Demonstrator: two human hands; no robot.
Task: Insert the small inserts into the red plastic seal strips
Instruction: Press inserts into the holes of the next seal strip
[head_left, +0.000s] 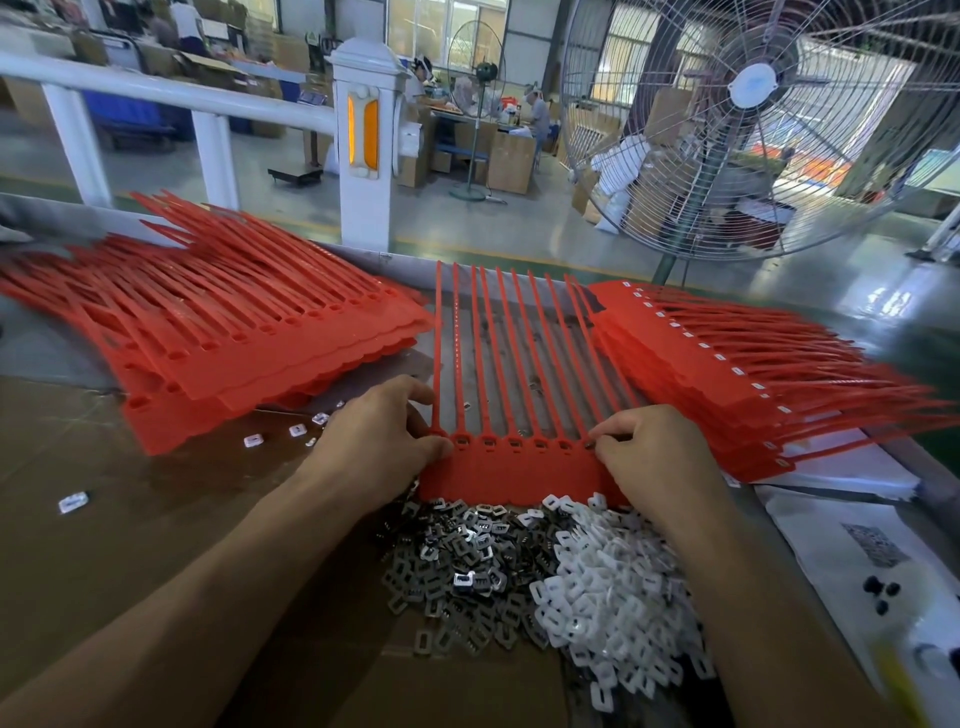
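Observation:
A red seal strip sheet (511, 470) lies in the middle of the table, its long tails pointing away from me. My left hand (382, 441) pinches its left end at the row of sockets. My right hand (654, 457) pinches the right end, fingertips at the last socket. Several sockets between the hands show small inserts. Just in front of the sheet lies a heap of grey metal inserts (457, 566) and beside it a heap of white plastic inserts (608, 587).
A stack of red sheets with open sockets (234, 338) lies at the left, another stack with white inserts (727, 374) at the right. A few loose inserts (296, 431) lie on the brown cardboard. White papers (857, 545) sit at the right. A large fan (753, 119) stands behind.

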